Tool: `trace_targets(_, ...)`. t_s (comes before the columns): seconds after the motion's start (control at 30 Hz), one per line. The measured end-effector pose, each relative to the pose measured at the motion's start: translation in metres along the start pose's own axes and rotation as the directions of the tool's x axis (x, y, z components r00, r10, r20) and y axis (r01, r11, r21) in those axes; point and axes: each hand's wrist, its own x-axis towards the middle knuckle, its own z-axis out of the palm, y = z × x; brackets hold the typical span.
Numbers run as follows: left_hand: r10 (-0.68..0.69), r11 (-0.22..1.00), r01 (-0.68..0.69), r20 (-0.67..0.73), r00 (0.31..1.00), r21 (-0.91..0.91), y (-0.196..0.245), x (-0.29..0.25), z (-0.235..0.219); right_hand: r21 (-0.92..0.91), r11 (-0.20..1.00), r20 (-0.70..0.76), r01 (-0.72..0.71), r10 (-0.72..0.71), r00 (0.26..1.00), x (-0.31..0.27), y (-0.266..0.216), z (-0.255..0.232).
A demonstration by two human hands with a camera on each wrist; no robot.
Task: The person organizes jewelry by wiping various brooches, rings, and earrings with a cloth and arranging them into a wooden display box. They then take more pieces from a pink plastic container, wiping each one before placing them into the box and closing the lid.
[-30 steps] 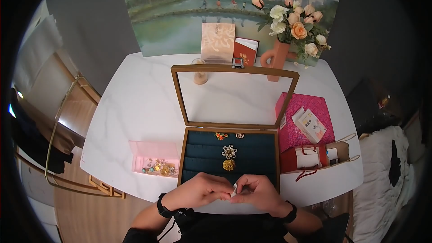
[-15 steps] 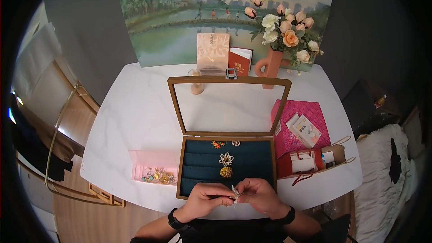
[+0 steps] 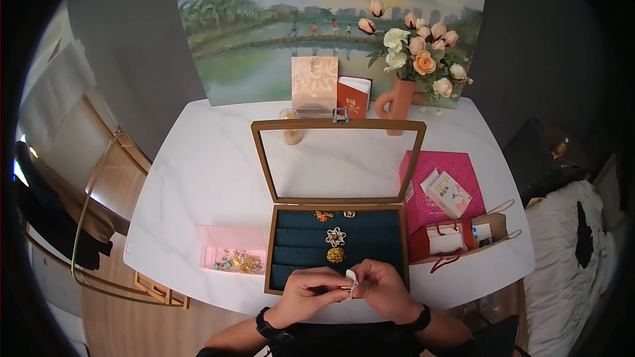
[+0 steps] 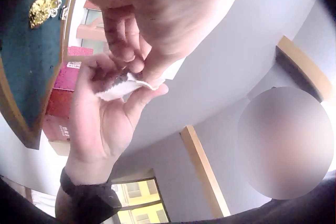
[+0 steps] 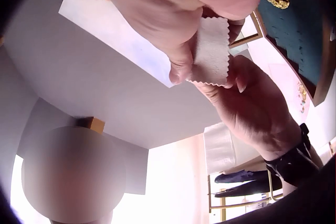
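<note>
In front of my body, at the near edge of an open wooden jewellery case (image 3: 268, 271), both hands meet. My right hand (image 3: 385, 287) pinches a small white polishing cloth (image 5: 211, 50) with zigzag edges, folded over between thumb and fingers. Fingertips of my left hand (image 3: 306, 293) come right up to the cloth, pinching a small piece of jewellery mostly hidden by the fingers; I cannot tell its kind. On the case's dark green padding lie a gold flower-like ornament (image 3: 335, 255), a pearly flower ornament (image 3: 335, 236), an orange-red one (image 3: 323, 216) and a small pale one (image 3: 349, 214).
Left of the case is an open pink box (image 3: 208, 256) of jewellery. On the right are a magenta box (image 3: 423, 208), a small white carton (image 3: 450, 195) and a paper bag (image 3: 499, 228). The case's glazed lid (image 3: 261, 158) stands raised, with an hourglass (image 3: 292, 136) and flower vase (image 3: 399, 102) behind.
The head view has tilted up slightly. Both hands stay together in front of the case; the cloth has shifted between the fingers, and more of it stands up above them now.
</note>
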Motion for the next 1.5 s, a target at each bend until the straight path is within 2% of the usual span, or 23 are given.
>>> trace_targets(0.1, 0.022, 1.0, -0.023, -0.092, 0.996, -0.003, -0.004, 0.0, 0.006, 0.1, 0.993, -0.019, 0.055, -0.054, 0.998, 0.003, 0.009, -0.005)
trace_targets(0.17, 0.067, 0.991, -0.054, -0.105, 0.992, 0.123, -0.002, 0.001, 0.007, 0.133, 0.986, -0.028, 0.1, -0.097, 0.995, 0.005, 0.011, -0.005)
trace_targets(0.23, 0.095, 0.988, -0.077, -0.133, 0.987, 0.138, 0.001, 0.0, 0.012, -0.064, 0.979, -0.042, 0.193, -0.196, 0.98, 0.004, 0.01, -0.008)
trace_targets(0.27, 0.122, 0.984, -0.099, -0.154, 0.981, 0.149, 0.002, -0.001, 0.013, -0.061, 0.979, -0.04, 0.192, -0.195, 0.98, 0.005, 0.007, -0.006)
trace_targets(0.33, 0.118, 0.983, -0.085, -0.203, 0.972, 0.164, -0.001, 0.0, 0.015, -0.168, 0.936, 0.032, 0.31, -0.309, 0.951, 0.005, 0.0, -0.001)
trace_targets(0.4, 0.109, 0.982, -0.066, -0.25, 0.962, 0.176, -0.008, 0.001, 0.012, -0.175, 0.931, 0.045, 0.32, -0.317, 0.947, 0.006, 0.0, 0.001)
trace_targets(0.53, 0.097, 0.984, -0.073, -0.146, 0.984, 0.163, -0.013, 0.0, 0.009, -0.178, 0.926, 0.067, 0.334, -0.327, 0.943, 0.005, 0.003, 0.0)
trace_targets(0.6, 0.244, 0.932, -0.201, -0.114, 0.963, 0.302, -0.014, 0.002, 0.008, -0.171, 0.931, 0.051, 0.323, -0.319, 0.946, 0.006, 0.005, -0.001)
trace_targets(0.67, 0.261, 0.922, -0.207, -0.13, 0.957, 0.329, -0.01, 0.0, 0.009, -0.16, 0.94, 0.028, 0.301, -0.3, 0.953, 0.003, 0.007, -0.003)
trace_targets(0.73, 0.276, 0.912, -0.211, -0.144, 0.95, 0.353, -0.008, 0.001, 0.005, -0.19, 0.936, 0.094, 0.297, -0.284, 0.954, 0.003, 0.006, -0.006)
trace_targets(0.77, 0.221, 0.949, -0.196, -0.079, 0.972, 0.246, -0.009, 0.001, -0.001, -0.187, 0.938, 0.087, 0.291, -0.279, 0.956, 0.001, 0.004, -0.007)
trace_targets(0.83, 0.125, 0.991, -0.126, 0.01, 0.992, 0.048, -0.008, 0.002, -0.005, -0.141, 0.945, 0.202, 0.296, -0.266, 0.943, 0.001, -0.002, -0.008)
trace_targets(0.87, 0.116, 0.992, -0.116, 0.009, 0.993, 0.047, -0.007, 0.003, -0.007, -0.135, 0.947, 0.197, 0.29, -0.261, 0.945, 0.001, -0.004, -0.009)
trace_targets(0.93, 0.069, 0.996, -0.059, 0.148, 0.987, -0.066, -0.007, 0.007, -0.01, -0.113, 0.957, 0.217, 0.267, -0.238, 0.947, 0.0, -0.007, -0.011)
trace_targets(1.0, 0.001, 0.989, 0.025, 0.176, 0.984, -0.145, -0.008, 0.006, -0.011, -0.138, 0.961, 0.174, 0.24, -0.215, 0.961, -0.005, -0.007, -0.013)
trace_targets(1.13, -0.107, 0.95, 0.176, 0.262, 0.959, -0.258, -0.007, 0.011, -0.012, -0.05, 0.997, 0.161, 0.066, -0.057, 0.985, -0.007, -0.016, -0.018)
trace_targets(1.2, -0.127, 0.972, 0.189, 0.368, 0.921, -0.138, -0.005, 0.013, -0.017, -0.233, 0.972, 0.254, 0.031, 0.03, 0.967, -0.007, -0.021, -0.024)
trace_targets(1.27, -0.181, 0.982, 0.189, 0.372, 0.91, 0.015, 0.012, 0.017, -0.021, -0.252, 0.966, 0.218, -0.058, 0.115, 0.969, -0.01, -0.025, -0.022)
trace_targets(1.33, -0.215, 0.973, 0.167, 0.376, 0.901, 0.157, 0.025, 0.02, -0.024, -0.318, 0.945, 0.238, -0.07, 0.151, 0.96, -0.011, -0.027, -0.022)
trace_targets(1.37, -0.171, 0.973, 0.093, 0.386, 0.907, 0.212, 0.028, 0.021, -0.023, -0.357, 0.933, 0.238, -0.054, 0.147, 0.96, -0.01, -0.029, -0.019)
trace_targets(1.4, -0.186, 0.971, 0.112, 0.373, 0.909, 0.211, 0.032, 0.02, -0.022, -0.345, 0.936, 0.244, -0.069, 0.16, 0.956, -0.011, -0.031, -0.017)
trace_targets(1.47, -0.168, 0.937, 0.033, 0.366, 0.915, 0.347, 0.036, 0.017, -0.019, -0.532, 0.844, 0.196, -0.067, 0.2, 0.96, -0.012, -0.035, -0.014)
trace_targets(1.5, -0.158, 0.917, 0.006, 0.348, 0.924, 0.4, 0.036, 0.015, -0.015, -0.631, 0.776, 0.184, -0.001, 0.151, 0.971, -0.012, -0.035, -0.011)
